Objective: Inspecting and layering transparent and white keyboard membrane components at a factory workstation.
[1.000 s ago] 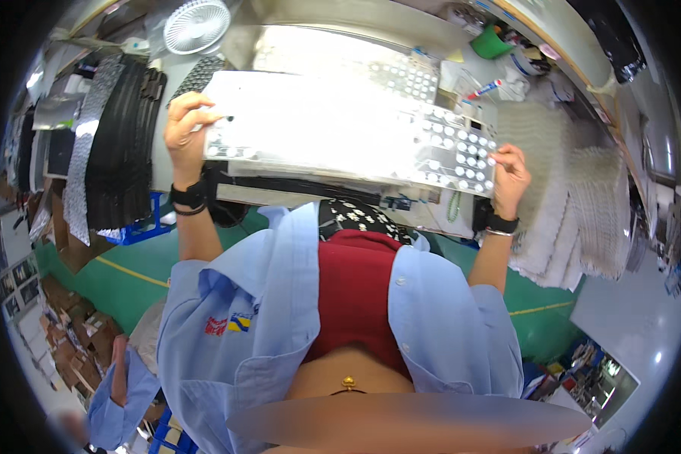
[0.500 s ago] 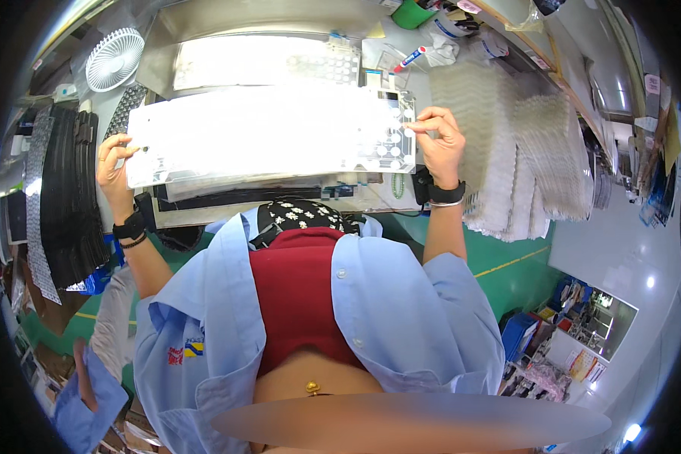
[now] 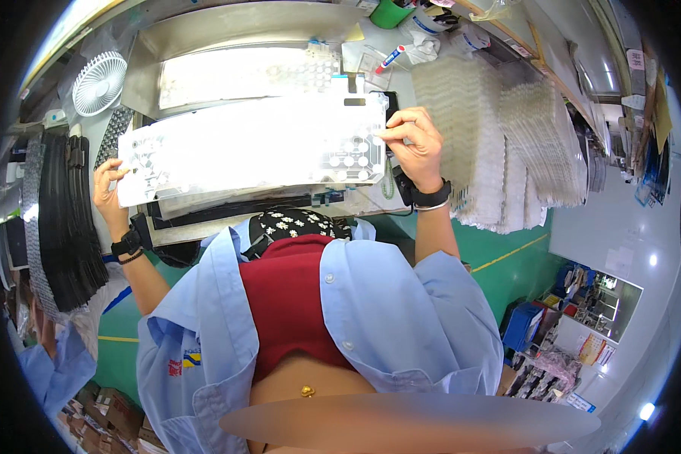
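A long, thin pale sheet (image 3: 234, 144) with rows of round marks is stretched between my two hands above the workbench. Much of its face is washed out by bright light. My left hand (image 3: 111, 188) pinches its left edge between thumb and fingers. At the opposite end, my right hand (image 3: 416, 144) pinches the right edge, below a corner with a small dark slot. Behind the held sheet, a similar sheet (image 3: 242, 76) with round marks lies brightly lit inside a metal-sided box (image 3: 204, 34).
A white fan (image 3: 100, 83) stands at back left; black strips (image 3: 72, 219) hang beside the bench. Beyond my right hand are stacked wavy translucent sheets (image 3: 469, 136), a red-and-blue marker (image 3: 390, 58) and a green cup (image 3: 390, 13). Another person's blue sleeve (image 3: 57, 367) shows at lower left.
The view has shifted and turned slightly. The held sheet now slants more, its left end lower, and marks at that end show more clearly. Both hands keep their pinch.
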The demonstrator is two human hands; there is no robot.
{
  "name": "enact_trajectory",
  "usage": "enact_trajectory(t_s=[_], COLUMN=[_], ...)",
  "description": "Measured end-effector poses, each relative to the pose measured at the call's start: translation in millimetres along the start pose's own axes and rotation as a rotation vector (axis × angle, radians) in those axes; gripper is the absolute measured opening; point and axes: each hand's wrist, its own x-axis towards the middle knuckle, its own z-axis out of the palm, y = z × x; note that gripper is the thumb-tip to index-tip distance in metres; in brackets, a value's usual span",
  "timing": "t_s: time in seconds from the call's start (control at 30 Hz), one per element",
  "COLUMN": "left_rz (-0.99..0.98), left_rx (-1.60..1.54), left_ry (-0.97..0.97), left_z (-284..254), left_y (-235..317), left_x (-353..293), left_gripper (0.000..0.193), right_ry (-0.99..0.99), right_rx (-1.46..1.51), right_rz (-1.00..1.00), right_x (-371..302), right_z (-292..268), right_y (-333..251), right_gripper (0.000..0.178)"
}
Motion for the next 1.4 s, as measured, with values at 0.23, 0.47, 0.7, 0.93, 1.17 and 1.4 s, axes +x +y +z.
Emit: enact_trajectory(t_s=[0.23, 0.47, 0.7, 0.93, 1.17, 1.4], left_rz=[-0.241, -0.364, -0.224, -0.353, -0.462, -0.469], left_rx=[-0.256, -0.232, 0.364, 0.401, 0.378, 0.416], left_ry=[-0.183, -0.231, -0.256, -0.305, -0.446, -0.549], left_z=[13.9, 74.7, 122.6, 162.7, 151.0, 161.6], left_y=[-2.0, -2.1, -64.4, -104.7, -133.8, -114.5], left_x=[24.4, 97.8, 131.7, 128.0, 131.5, 138.9], left_gripper=[0.009, 0.031, 0.037, 0.037, 0.033, 0.032], right_ry=[-0.007, -0.016, -0.087, -0.122, -0.289, -0.274], right_rx=[0.188, 0.561, 0.470, 0.456, 0.479, 0.484], right_rz=[0.158, 0.742, 0.915, 1.000, 1.067, 1.106], right_x=[-13.7, 11.6, 27.9, 32.2, 32.0, 31.8], right_z=[15.8, 64.8, 120.1, 127.2, 127.8, 123.7], right_y=[52.8, 123.6, 175.6, 206.2, 209.9, 212.3], right_gripper=[0.013, 0.041, 0.041, 0.038, 0.034, 0.034])
